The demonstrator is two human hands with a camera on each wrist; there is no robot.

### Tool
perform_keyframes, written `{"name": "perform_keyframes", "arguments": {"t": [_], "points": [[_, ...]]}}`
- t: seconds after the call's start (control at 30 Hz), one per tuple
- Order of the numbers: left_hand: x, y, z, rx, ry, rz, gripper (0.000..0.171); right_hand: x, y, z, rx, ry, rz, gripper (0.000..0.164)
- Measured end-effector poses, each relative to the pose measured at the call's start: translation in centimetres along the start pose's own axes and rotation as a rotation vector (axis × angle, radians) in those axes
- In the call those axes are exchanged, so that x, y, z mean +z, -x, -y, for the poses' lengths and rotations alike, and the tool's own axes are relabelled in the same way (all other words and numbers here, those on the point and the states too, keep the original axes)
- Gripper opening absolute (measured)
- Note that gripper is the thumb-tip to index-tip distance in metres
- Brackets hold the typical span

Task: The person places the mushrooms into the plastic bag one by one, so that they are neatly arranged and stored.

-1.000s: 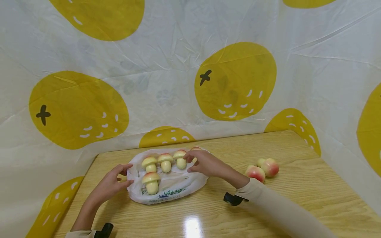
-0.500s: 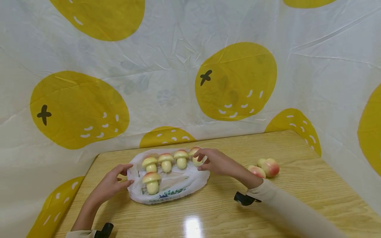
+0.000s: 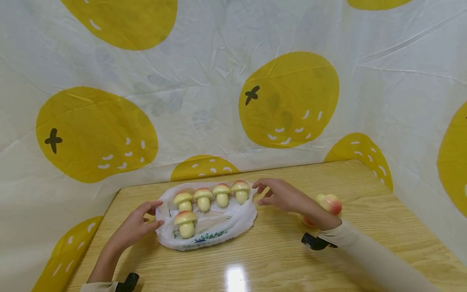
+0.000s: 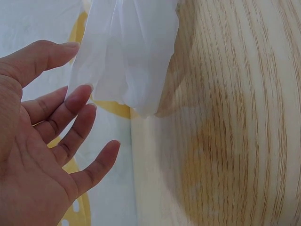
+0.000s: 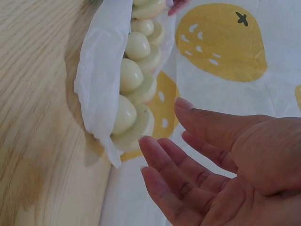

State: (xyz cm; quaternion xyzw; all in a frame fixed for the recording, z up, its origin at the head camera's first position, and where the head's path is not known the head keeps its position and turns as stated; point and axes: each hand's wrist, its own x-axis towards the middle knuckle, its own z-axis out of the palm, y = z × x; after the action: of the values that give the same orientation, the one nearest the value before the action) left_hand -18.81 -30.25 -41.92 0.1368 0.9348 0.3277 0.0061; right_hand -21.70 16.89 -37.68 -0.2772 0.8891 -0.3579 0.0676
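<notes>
Spread loosely, the left grip at the left end and right grip just beside the right end flank a white bag of five mushroom-shaped pieces on the wooden surface, likely best steadied lightly from both sides lest they roll.

white plastic bag: spread open on worktop, green print nearside | four glossy yellow mushrooms, caps red-tinged: row along far side inside | fifth mushroom: front left

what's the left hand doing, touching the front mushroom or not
Apart. The head view shows a gap of white plastic between left hand and front mushroom.
</notes>
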Motion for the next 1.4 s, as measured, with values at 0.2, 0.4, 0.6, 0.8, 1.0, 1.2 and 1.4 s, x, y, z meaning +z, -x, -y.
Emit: {"name": "perform_keyframes", "arguments": {"t": [0.2, 0.4, 0.6, 0.8, 1.0, 1.2, 1.4], "points": [[0.0, 0.1, 0.0, -0.006, 0.005, 0.001, 0.061, -1.2, 1.0, -1.0, 0.029, 0.007, -0.018, 0.043], [0.0, 0.1, -0.1, -0.005, 0.006, 0.008, 0.062, -2.1, 2.0, -1.7, 0.050, 0.009, -0.024, 0.043], [0.0, 0.1, -0.1, 0.001, 0.009, 0.007, 0.061, -2.9, 3.2, -2.3, 0.057, 0.014, -0.045, 0.043], [0.0, 0.1, 0.1, -0.009, 0.010, 0.006, 0.061, -3.9, 4.5, -3.1, 0.071, 0.039, -0.063, 0.044], [-0.1, 0.1, 0.1, -0.006, 0.007, 0.002, 0.061, -4.7, 5.7, -3.9, 0.095, 0.049, -0.068, 0.044], [-0.2, 0.2, -0.2, 0.006, 0.015, 0.003, 0.061, -5.3, 6.9, -4.4, 0.093, 0.097, -0.082, 0.044], [-0.1, 0.2, -0.1, -0.002, 0.020, 0.007, 0.060, -5.9, 7.9, -4.8, 0.102, 0.119, -0.070, 0.041]]}}
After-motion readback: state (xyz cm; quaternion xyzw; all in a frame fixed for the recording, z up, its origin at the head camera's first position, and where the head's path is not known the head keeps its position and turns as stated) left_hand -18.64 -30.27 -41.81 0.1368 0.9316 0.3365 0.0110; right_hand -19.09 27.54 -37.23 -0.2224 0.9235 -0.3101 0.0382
